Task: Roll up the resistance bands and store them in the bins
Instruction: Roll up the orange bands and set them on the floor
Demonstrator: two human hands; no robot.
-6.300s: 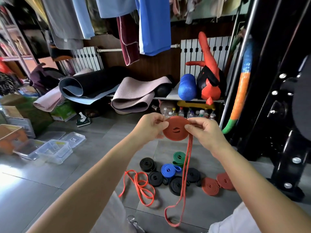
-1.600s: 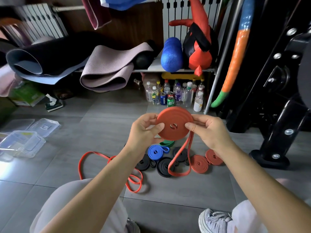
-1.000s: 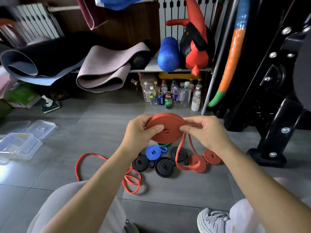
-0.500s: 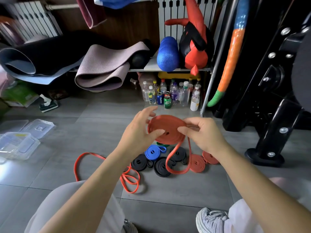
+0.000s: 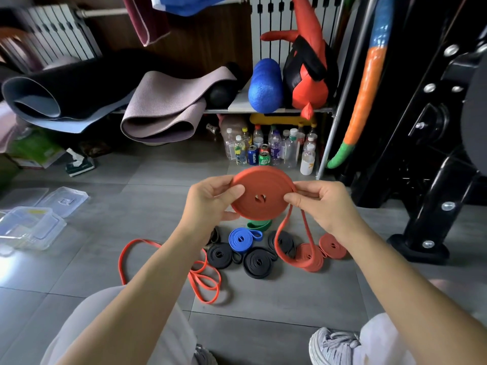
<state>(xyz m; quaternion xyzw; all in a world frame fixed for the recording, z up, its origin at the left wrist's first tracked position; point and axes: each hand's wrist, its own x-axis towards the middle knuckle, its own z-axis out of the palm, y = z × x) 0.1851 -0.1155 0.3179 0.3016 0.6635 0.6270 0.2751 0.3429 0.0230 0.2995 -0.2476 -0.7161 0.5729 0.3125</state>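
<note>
While both hands hold it up over the floor, the red coil (image 5: 261, 196) looks nearly wound: the left hand (image 5: 210, 201) grips its left rim, thumb laid on the flat face and fingers curled behind, and the right hand (image 5: 324, 204) pinches the band at the coil's right edge, just where the unwound tail (image 5: 279, 246) leaves it. That tail hangs below the coil as a short loop, so I'd judge this one needs only a few more turns. Beneath the coil lie the finished rolls: a blue one (image 5: 241, 239), several black ones (image 5: 258, 263), two red ones (image 5: 332, 246) to the coil's lower right, and a green band (image 5: 259, 225) directly under it, mostly hidden, so I cannot tell how tidily it is wound. Down and to the left of the coil a thin orange band (image 5: 203, 280) sprawls in loose loops, plainly not yet rolled. Far to the left of the coil sit the clear bins (image 5: 31, 227), with lids (image 5: 64, 201) lying beside them; no roll is in them as far as I can see, so by my reckoning the rolling is mostly done and all the storing is left
</note>
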